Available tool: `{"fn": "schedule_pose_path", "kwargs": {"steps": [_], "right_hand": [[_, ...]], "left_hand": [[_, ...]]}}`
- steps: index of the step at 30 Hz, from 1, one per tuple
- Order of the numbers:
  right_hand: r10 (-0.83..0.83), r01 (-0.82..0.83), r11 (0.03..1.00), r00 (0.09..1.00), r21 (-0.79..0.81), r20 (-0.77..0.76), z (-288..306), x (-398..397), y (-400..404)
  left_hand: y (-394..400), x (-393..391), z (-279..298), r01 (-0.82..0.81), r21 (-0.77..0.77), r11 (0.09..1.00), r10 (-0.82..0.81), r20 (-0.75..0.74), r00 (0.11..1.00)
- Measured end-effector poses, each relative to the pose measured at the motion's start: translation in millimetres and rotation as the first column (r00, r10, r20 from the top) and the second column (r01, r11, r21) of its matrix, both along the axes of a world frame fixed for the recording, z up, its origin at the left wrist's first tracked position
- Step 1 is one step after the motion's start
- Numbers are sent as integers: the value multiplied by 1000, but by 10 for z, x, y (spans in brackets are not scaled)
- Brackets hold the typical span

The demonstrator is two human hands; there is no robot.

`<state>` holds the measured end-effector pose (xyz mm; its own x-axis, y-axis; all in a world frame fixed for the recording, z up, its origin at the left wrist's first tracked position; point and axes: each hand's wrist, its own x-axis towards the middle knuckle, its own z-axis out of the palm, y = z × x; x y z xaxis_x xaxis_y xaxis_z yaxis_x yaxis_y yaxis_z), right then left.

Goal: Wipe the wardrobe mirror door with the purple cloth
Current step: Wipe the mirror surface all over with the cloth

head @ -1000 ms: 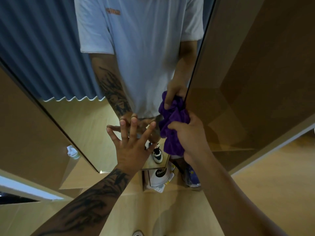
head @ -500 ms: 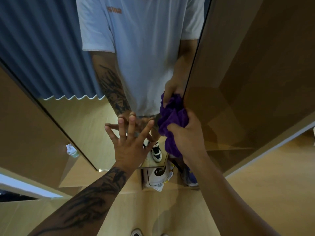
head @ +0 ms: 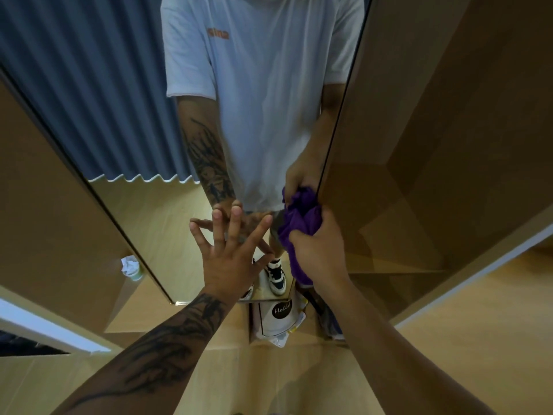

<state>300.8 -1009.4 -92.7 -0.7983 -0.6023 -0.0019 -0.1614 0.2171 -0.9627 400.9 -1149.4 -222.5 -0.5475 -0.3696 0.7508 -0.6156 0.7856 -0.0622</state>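
The right hand (head: 320,253) is clenched around the bunched-up soft purple cloth (head: 300,223) and presses it on the tall shiny wardrobe mirror door (head: 143,223), low down and right by the dark right edge of the glass. The left hand (head: 230,253) lies flat on the mirror just beside it, fingers spread wide, holding nothing. This looks like the wiping step. Next the cloth likely needs to slide left or up, since the brown wooden wardrobe panel (head: 449,130) begins just past that edge. Most open glass is up and to the left. The flat hand sits in the way of a sideways wipe.
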Motion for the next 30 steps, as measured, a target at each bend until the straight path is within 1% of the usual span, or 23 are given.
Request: {"fn": "schedule_pose_path", "kwargs": {"steps": [2,5,7,9,13,15,18,20,22,24,26,30], "right_hand": [[0,0,1000,1000,21,26,58,-38,16],[-16,12,996,999,-88,-45,258,-111,30],[-20,7,990,996,-143,-87,271,-88,29],[-13,1,994,995,-111,-104,150,-44,37],[24,-25,998,999,60,21,-18,-24,54],[7,-7,999,1000,47,8,73,-66,33],[-11,9,998,1000,-64,-26,264,-122,14],[-9,3,993,999,-117,-50,298,-90,20],[2,-11,994,996,-106,-85,230,-30,31],[19,-22,999,998,-49,-63,217,-32,42],[45,-45,999,999,-7,-28,361,-127,53],[82,-88,994,993,-71,-83,750,-278,97]], "left_hand": [[11,14,12,-4,4,1000,4,10,1000],[21,31,24,-18,2,1000,18,30,999],[41,46,42,-17,13,1000,16,31,999],[69,70,78,-11,17,1000,10,30,999],[137,157,205,-2,15,1000,2,32,999],[137,195,320,-12,-29,1000,12,7,1000],[129,219,566,-11,-66,998,9,-18,1000],[138,208,757,-10,-53,999,8,-43,999],[149,186,958,-6,-47,999,3,-66,998],[155,151,1185,3,-53,999,-8,-84,996],[152,112,1456,3,-56,998,-10,-114,993],[131,17,1925,12,-50,999,-19,-146,989]]}}
